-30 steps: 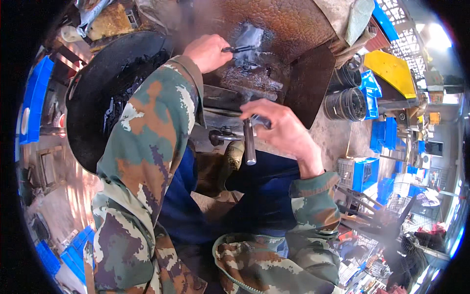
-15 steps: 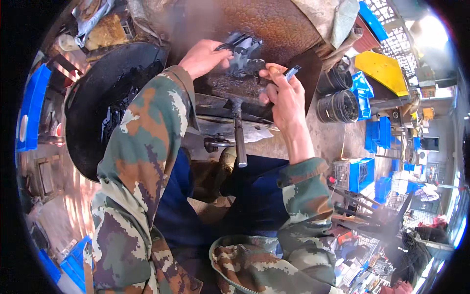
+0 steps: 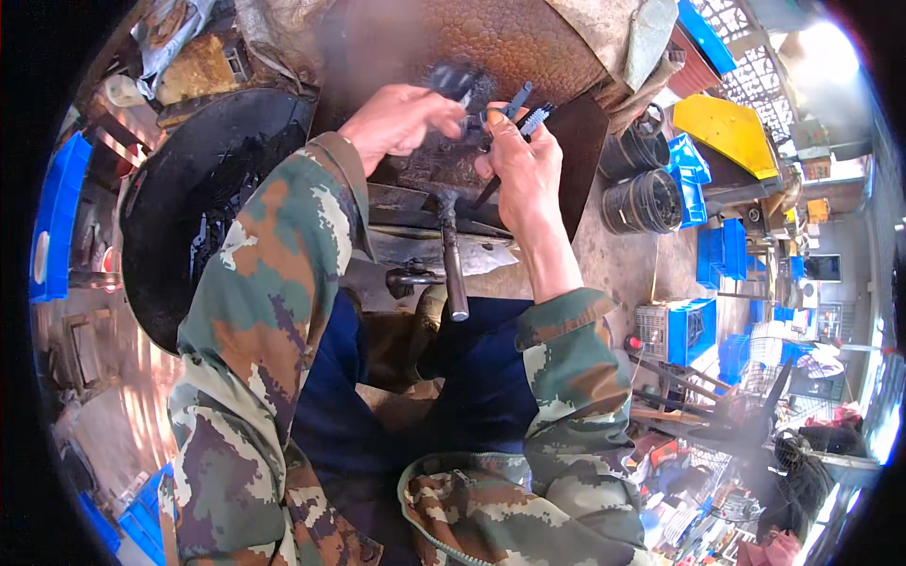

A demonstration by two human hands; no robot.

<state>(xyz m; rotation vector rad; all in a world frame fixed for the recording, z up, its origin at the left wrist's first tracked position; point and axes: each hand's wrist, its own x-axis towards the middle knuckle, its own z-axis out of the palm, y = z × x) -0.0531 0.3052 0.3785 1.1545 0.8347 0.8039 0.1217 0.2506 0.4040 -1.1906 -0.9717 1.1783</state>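
My right hand (image 3: 528,174) is closed on a small brush (image 3: 536,119) with pale blue bristles. It also grips a dark metal plier-like piece (image 3: 519,100), whose slim dark end (image 3: 486,194) sticks out below the fingers. Just left of it, my left hand (image 3: 401,123) hovers over the metal work block (image 3: 434,174), its fingers partly curled and smeared by motion. Whether those fingers hold anything cannot be made out. Beyond them a dark, blurred object (image 3: 453,81) lies at the back of the block. A metal bar handle (image 3: 453,259) juts from the block toward me.
At left stands a big black pan (image 3: 156,245) with dark metal pieces (image 3: 203,231) in it. Black buckets (image 3: 644,203), blue crates (image 3: 692,330) and a yellow panel (image 3: 727,135) are on the right. A brown textured sheet (image 3: 510,42) rises behind the work.
The dark plier-like piece has come into my right hand beside the brush. My left hand, which had a dark tool at its fingers, has shifted and blurs. The whole view has moved slightly.
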